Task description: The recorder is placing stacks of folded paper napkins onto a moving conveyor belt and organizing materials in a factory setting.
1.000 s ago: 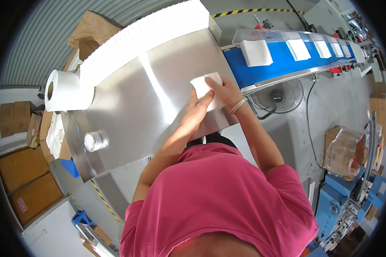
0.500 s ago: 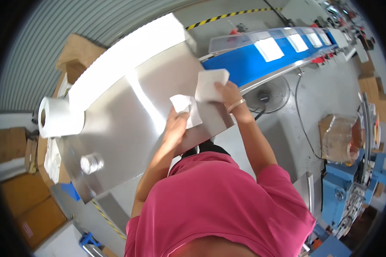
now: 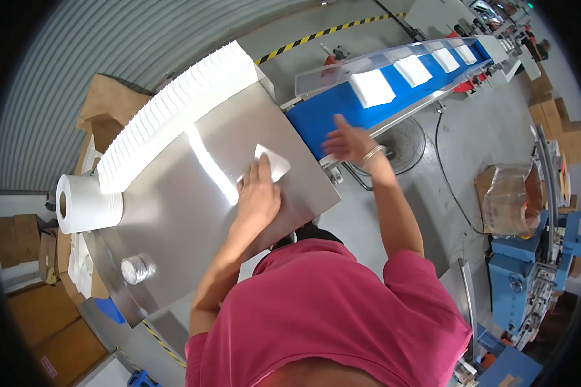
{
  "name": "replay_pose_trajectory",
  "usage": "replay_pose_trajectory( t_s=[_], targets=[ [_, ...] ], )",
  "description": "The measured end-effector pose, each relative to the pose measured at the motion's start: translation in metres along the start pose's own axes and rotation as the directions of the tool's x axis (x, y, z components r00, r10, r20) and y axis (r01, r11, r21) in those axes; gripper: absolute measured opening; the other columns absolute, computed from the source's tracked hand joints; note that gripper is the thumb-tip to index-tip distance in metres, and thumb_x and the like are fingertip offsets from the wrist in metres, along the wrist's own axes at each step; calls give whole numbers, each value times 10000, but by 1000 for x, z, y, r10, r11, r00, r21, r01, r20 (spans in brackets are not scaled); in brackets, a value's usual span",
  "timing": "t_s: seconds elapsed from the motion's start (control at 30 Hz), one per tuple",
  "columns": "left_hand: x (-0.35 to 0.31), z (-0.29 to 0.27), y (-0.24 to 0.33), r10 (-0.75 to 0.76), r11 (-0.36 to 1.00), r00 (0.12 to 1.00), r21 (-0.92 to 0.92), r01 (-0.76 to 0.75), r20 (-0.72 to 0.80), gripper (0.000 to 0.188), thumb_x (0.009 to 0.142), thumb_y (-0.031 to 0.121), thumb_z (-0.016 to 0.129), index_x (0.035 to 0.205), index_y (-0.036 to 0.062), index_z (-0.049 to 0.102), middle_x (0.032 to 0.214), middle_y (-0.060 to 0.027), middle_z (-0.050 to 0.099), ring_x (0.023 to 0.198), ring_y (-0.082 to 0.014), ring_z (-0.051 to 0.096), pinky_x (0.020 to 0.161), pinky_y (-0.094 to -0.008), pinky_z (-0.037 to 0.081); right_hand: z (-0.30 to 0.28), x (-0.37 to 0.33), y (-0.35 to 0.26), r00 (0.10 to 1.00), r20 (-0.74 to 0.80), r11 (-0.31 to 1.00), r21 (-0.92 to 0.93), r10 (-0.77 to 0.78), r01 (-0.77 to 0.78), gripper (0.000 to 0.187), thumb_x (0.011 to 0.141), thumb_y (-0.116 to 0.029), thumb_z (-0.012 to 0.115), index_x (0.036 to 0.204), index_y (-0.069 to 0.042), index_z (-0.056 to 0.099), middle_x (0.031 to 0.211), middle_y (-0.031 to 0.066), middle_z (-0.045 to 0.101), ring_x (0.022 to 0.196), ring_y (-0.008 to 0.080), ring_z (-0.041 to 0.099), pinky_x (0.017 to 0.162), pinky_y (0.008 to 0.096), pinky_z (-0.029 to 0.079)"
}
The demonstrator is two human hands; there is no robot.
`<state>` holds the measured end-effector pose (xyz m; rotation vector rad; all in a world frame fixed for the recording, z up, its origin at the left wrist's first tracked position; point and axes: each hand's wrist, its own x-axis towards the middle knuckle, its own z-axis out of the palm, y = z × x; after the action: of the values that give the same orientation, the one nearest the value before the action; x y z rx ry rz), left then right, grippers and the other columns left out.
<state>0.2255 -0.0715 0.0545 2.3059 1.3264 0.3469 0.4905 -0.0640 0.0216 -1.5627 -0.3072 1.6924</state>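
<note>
My left hand (image 3: 259, 197) is on the metal table, its fingers closed over a flat white packet (image 3: 277, 164); the thumb is mostly hidden. Part of the packet sticks out beyond the fingertips. Over the near end of the blue conveyor belt (image 3: 308, 122), my right hand (image 3: 348, 140) is open and holds nothing, its fingers slightly blurred. A white packet (image 3: 372, 88) lies on the belt just beyond that hand, with several more spaced out farther along. Along the table's far edge stands a long row of white packets (image 3: 181, 100), packed side by side.
A large white roll (image 3: 90, 203) sits at the table's left end. Closer to me on the metal table (image 3: 174, 226) is a small roll of clear tape (image 3: 135, 269). A floor fan (image 3: 403, 148) stands under the conveyor, and a plastic-lined carton (image 3: 509, 201) is at the right.
My right hand has let go of a white packet, which now lies on the belt. The belt's packets have shifted toward me in view. My left hand has turned palm down over its packet.
</note>
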Motion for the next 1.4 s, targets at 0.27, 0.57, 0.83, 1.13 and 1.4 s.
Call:
replay_pose_trajectory(
  t_s=[0.27, 0.57, 0.83, 1.13, 1.4],
  targets=[
    [49, 64, 26, 331, 783, 941, 578, -230, -73, 452, 836, 138, 363, 1263, -11, 381, 1254, -236, 433, 1213, -385, 354, 1004, -548, 195, 8, 38, 19, 383, 738, -227, -578, -555, 784, 492, 658, -207, 749, 1077, -51, 543, 935, 111, 601, 843, 232, 587, 720, 318, 480],
    [39, 67, 27, 324, 893, 946, 321, -316, 31, 873, 660, 267, 695, 1349, 7, 227, 1354, -262, 263, 1266, -415, 231, 1012, -555, 169, -99, 87, -13, 663, -184, 498, -806, -726, 321, 286, 795, -186, 527, 1036, -54, 606, 939, 147, 628, 801, 280, 607, 711, 341, 475],
    [-12, 32, -27, 91, 984, 996, 151, -93, 19, 699, 690, 216, 678, 1261, -21, 351, 1305, -268, 329, 1225, -431, 287, 996, -555, 213, -68, 62, -36, 354, -325, 175, -902, -877, -394, 500, 775, -338, 591, 1173, -68, 454, 1215, 145, 458, 1039, 312, 500, 831, 438, 430],
    [-57, -35, -127, -72, 996, 909, 15, 86, -411, 515, 796, 221, 577, 1207, -43, 412, 1248, -287, 381, 1107, -428, 403, 940, -477, 330, 121, 66, -46, 229, 298, -80, -751, -927, 655, 397, 792, -205, 604, 1117, 4, 509, 1063, 203, 568, 963, 386, 531, 835, 431, 426],
    [-51, -118, -314, -575, 805, 353, -434, 404, -738, 535, 870, 261, 457, 1243, -100, 328, 1254, -310, 373, 1153, -430, 377, 975, -443, 300, 185, 189, -119, 493, -4, 20, -999, -870, 27, 642, 816, -514, 430, 1044, 76, 540, 1076, 270, 547, 1058, 400, 492, 910, 425, 387]
  ],
)
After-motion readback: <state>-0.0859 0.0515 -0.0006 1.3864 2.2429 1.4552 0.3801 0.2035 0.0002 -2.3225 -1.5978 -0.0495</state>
